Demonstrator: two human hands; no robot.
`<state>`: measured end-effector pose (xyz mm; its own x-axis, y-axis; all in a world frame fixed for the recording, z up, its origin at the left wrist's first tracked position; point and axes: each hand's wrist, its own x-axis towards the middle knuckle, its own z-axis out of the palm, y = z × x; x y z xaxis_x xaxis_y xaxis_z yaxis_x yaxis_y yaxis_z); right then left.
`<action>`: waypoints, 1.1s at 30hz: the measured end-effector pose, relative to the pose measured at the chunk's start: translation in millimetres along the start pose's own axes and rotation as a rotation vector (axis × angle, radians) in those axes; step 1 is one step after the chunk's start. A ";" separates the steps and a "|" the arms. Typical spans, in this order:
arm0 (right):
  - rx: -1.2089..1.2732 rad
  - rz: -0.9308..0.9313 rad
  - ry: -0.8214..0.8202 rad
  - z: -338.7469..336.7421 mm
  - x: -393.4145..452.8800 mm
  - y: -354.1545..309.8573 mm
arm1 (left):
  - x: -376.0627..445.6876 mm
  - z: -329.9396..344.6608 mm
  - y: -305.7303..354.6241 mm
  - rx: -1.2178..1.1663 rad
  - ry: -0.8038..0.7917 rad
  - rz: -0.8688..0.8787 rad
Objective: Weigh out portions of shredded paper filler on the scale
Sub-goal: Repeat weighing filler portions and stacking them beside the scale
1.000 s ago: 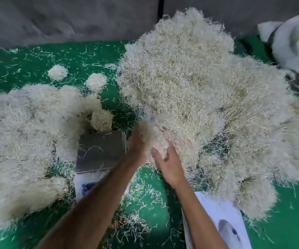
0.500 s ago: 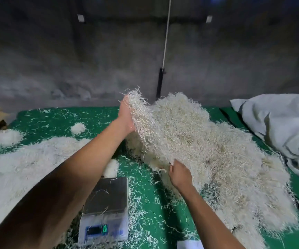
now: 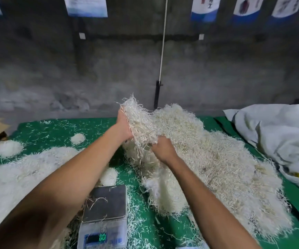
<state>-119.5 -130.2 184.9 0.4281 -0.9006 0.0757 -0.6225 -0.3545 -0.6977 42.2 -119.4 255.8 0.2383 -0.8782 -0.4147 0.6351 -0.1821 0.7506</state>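
Head view: both hands grip a raised clump of shredded paper (image 3: 141,123) at the 11 o'clock edge of the big pile (image 3: 217,159). The clump's long axis runs 11 to 5 o'clock. Left hand (image 3: 125,126) clutches its top; right hand (image 3: 163,150), now closer, pinches lower. Scale (image 3: 105,212) sits at 6 o'clock on the green surface (image 3: 46,132), nearly bare.

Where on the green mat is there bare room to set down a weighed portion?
The freest patch of the green mat lies at the far left, between the small round clumps and the grey wall. The dark platform of the digital scale holds only stray strands. Crowded: the big shredded-paper pile on the right, the flatter white heap on the left.
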 end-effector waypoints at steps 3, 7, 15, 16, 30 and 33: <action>-0.133 0.033 0.020 -22.1 11.8 9.4 | -5.9 -11.8 6.2 0.534 -0.164 -0.013; -0.186 0.134 0.056 -40.1 28.4 5.8 | -16.9 -6.3 -5.8 1.475 -0.244 0.165; -0.114 -0.017 -0.017 -14.0 28.6 -30.2 | -0.8 -17.0 -4.4 1.654 0.244 0.557; -0.132 -0.045 -0.007 -10.6 27.3 -33.8 | 1.1 -16.9 -7.4 1.590 0.307 0.574; 0.079 -0.185 0.226 6.4 -10.0 -19.9 | 25.3 -19.7 -39.3 0.320 0.444 -0.010; -0.059 -0.179 0.362 1.6 -14.3 10.1 | 31.8 -36.8 -12.3 0.220 0.359 -0.056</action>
<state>-130.9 -120.5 175.5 0.2813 -0.8497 0.4460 -0.6003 -0.5184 -0.6090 69.0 -128.8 214.5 0.4735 -0.6615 -0.5815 0.4920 -0.3490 0.7976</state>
